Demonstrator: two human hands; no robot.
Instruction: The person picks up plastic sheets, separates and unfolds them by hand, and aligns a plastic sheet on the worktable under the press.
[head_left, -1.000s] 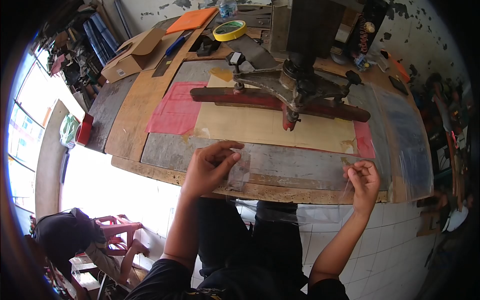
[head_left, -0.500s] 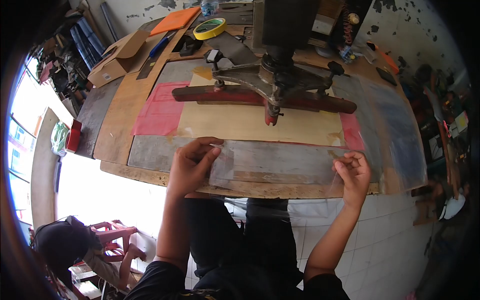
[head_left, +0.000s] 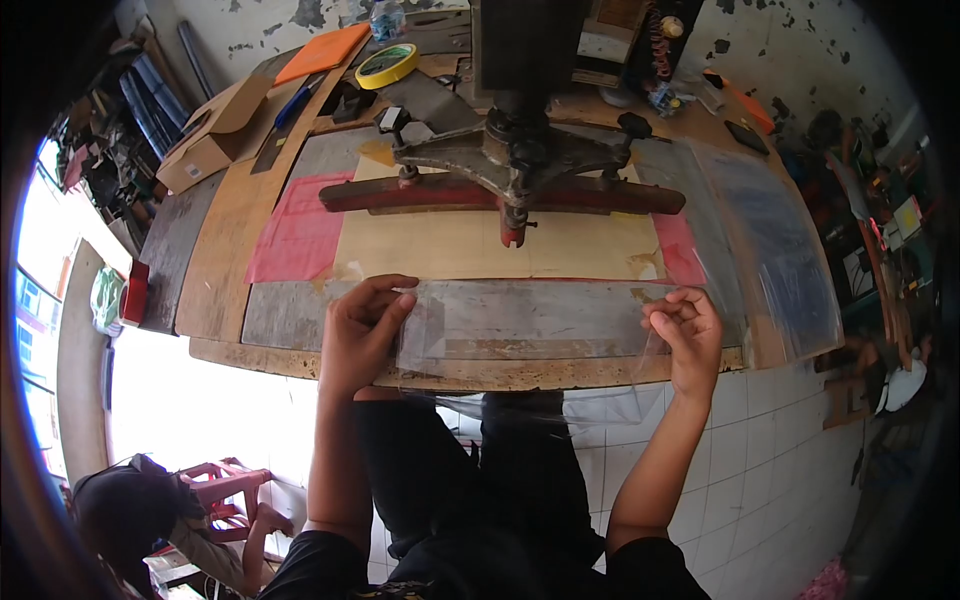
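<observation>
A clear plastic sheet (head_left: 600,405) is stretched between my two hands, sagging past the table's front edge. My left hand (head_left: 362,328) pinches its upper left corner between thumb and fingers. My right hand (head_left: 688,335) is closed on the upper right corner, fingers curled. Just beyond the hands lies a cream panel (head_left: 440,245) with pink pieces (head_left: 292,228) at both ends. Above that panel is a dark red press bar (head_left: 435,195), carried by a metal bracket. Transparency makes the sheet's exact outline hard to follow.
Yellow tape (head_left: 387,66), an open cardboard box (head_left: 215,140) and an orange folder (head_left: 320,52) lie at the back left. Several clear sheets (head_left: 775,250) are on the right. A person in a dark cap (head_left: 130,510) sits at the lower left.
The whole view has shifted, so the table and press appear farther left. Both hands keep their hold on the plastic sheet, with little movement relative to the table.
</observation>
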